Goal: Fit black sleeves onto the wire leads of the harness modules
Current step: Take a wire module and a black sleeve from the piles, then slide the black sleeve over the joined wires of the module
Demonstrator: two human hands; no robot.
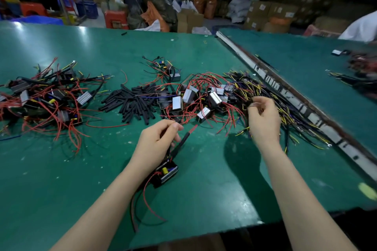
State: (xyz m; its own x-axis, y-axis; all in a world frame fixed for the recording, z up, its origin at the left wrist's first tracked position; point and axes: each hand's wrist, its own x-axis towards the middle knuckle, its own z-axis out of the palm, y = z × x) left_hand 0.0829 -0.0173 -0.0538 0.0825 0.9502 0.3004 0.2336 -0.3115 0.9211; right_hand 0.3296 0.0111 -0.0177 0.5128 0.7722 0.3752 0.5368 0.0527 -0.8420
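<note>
A green surface (pixel 61 169) carries a pile of modules (pixel 191 100) with red wires at centre, another pile (pixel 47 98) at left, and loose black sleeves (pixel 132 102) between them. The left hand (pixel 157 140) pinches a sleeved red wire (pixel 183 140) of one module (pixel 165 173) near the front edge. The right hand (pixel 263 118), fingers curled, grasps thin wires (pixel 263 89) at the right pile.
</note>
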